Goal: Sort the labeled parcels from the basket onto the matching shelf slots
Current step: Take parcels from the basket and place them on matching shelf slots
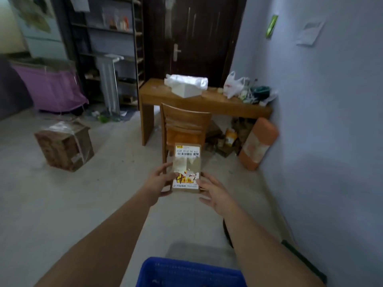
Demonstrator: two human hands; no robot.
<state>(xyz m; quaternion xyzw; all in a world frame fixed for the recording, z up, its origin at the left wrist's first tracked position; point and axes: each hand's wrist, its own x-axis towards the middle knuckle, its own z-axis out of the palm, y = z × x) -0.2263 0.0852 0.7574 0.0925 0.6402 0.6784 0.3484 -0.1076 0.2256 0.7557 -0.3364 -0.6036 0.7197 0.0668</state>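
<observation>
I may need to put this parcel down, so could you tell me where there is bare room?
The desk is bare left of the white box; its right end is crowded with bags. Open floor lies between the cardboard box and the chair.

Landmark: the wooden tabletop [207, 103] ahead of me.
Behind it: dark door [194, 38].
Right of it: bluish wall [331, 100].
Before it: wooden chair [184, 125].
Left of it: metal shelves [112, 48], grey floor [62, 193].
</observation>
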